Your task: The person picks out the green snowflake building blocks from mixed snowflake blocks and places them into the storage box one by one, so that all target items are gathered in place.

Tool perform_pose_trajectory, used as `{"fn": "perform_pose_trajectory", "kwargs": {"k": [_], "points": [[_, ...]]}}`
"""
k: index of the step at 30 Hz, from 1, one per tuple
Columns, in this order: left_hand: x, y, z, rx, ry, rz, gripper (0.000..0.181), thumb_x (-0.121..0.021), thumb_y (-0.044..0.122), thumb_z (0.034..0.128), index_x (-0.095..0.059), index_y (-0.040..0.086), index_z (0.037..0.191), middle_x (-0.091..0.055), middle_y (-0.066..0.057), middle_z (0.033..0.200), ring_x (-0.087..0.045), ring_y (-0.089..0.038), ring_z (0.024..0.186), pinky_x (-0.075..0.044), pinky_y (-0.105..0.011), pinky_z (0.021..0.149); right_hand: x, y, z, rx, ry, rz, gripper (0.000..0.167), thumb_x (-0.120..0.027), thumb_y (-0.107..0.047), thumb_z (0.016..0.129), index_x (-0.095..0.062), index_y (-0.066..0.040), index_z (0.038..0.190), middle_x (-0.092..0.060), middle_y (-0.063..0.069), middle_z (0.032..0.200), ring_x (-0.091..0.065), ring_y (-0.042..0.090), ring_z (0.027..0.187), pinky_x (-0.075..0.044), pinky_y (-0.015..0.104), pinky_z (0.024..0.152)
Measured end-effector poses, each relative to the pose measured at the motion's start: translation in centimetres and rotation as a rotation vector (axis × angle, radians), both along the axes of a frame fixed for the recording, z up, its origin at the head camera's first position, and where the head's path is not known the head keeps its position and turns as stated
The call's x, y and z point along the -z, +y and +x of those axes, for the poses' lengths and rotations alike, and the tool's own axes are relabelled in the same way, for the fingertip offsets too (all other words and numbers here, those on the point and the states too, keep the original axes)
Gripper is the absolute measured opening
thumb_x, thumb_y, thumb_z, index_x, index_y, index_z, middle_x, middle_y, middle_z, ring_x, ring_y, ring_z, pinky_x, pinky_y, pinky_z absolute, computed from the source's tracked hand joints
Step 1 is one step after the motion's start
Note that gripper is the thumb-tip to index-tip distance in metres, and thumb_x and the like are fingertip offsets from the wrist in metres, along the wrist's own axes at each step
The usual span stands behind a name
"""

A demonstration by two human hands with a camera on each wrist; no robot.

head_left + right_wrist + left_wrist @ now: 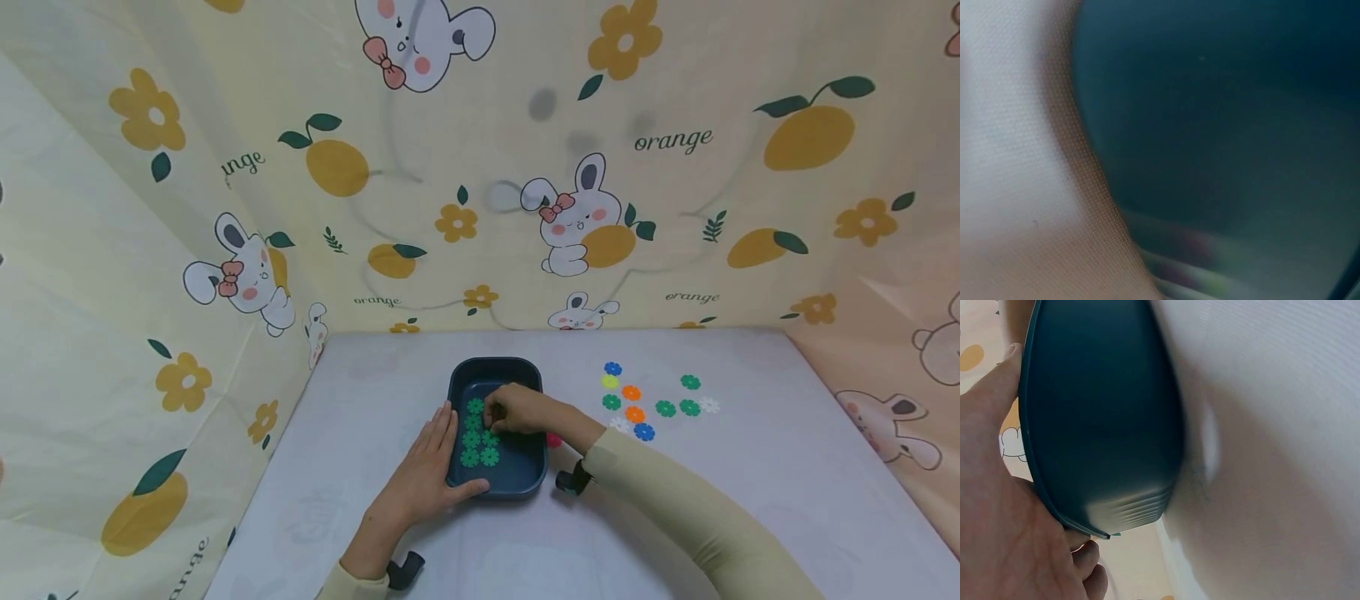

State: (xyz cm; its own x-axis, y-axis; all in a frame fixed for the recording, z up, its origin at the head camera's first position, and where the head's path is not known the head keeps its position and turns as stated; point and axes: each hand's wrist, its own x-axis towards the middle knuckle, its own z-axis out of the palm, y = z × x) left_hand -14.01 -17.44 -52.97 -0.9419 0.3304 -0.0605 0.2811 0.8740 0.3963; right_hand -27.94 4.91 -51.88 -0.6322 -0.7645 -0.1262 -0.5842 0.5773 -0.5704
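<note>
Head view evenly lit, fairly crisp; right wrist view mostly soft.
Left wrist: broad diffuse shadow across the tabletop (pixel 1285 506), pale sheen on the tray's (pixel 1104 412) ridged corner. Right wrist: tray wall out of focus, pink/green smears on its ridges, tabletop weave sharper. Head: faint shadow below right sleeve (pixel 697 500).

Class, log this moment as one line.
left hand touches navy tray | right hand inside, grip unclear | green flower-shaped pieces inside tray | assorted-colour pieces on table
</note>
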Motion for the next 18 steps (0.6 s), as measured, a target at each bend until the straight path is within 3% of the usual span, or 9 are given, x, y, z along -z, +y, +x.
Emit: {"fn": "perform_pose_trajectory", "kwargs": {"k": [4, 9, 18], "points": [[0.1, 0.0, 0.0, 0.002, 0.004, 0.005, 0.121, -0.066, 0.077, 0.0933, -0.009, 0.006, 0.173, 0.002, -0.007, 0.182, 0.000, -0.024, 0.168, -0.015, -0.050, 0.135, 0.0, 0.2, 0.1, -0.005, 0.015, -0.029, 0.006, -0.080, -0.010, 0.098, -0.076, -0.015, 0.097, -0.072, -0.009, 0.092, -0.064, 0.006, 0.083, -0.059, 0.026, 0.080], [0.3, 0.0, 0.0, 0.002, 0.009, 0.010, 0.121, -0.065, 0.078, 0.0926, -0.009, 0.006, 0.173, 0.003, -0.006, 0.182, 0.000, -0.024, 0.168, -0.016, -0.051, 0.134, -0.3, 0.9, 0.5, -0.007, 0.012, -0.147, 0.003, -0.078, -0.008, 0.099, -0.077, -0.009, 0.103, -0.073, -0.007, 0.094, -0.063, 0.007, 0.081, -0.058, 0.024, 0.077], [0.2, 0.0, 0.0, -0.008, 0.015, 0.007, 0.122, -0.066, 0.078, 0.0917, -0.009, 0.007, 0.173, 0.003, -0.006, 0.182, 0.000, -0.024, 0.168, -0.015, -0.051, 0.135, -1.9, 4.0, 1.3, 0.110, -0.001, -0.257, 0.007, -0.075, -0.015, 0.103, -0.076, -0.012, 0.110, -0.075, -0.007, 0.106, -0.068, 0.009, 0.093, -0.062, 0.028, 0.088]]}}
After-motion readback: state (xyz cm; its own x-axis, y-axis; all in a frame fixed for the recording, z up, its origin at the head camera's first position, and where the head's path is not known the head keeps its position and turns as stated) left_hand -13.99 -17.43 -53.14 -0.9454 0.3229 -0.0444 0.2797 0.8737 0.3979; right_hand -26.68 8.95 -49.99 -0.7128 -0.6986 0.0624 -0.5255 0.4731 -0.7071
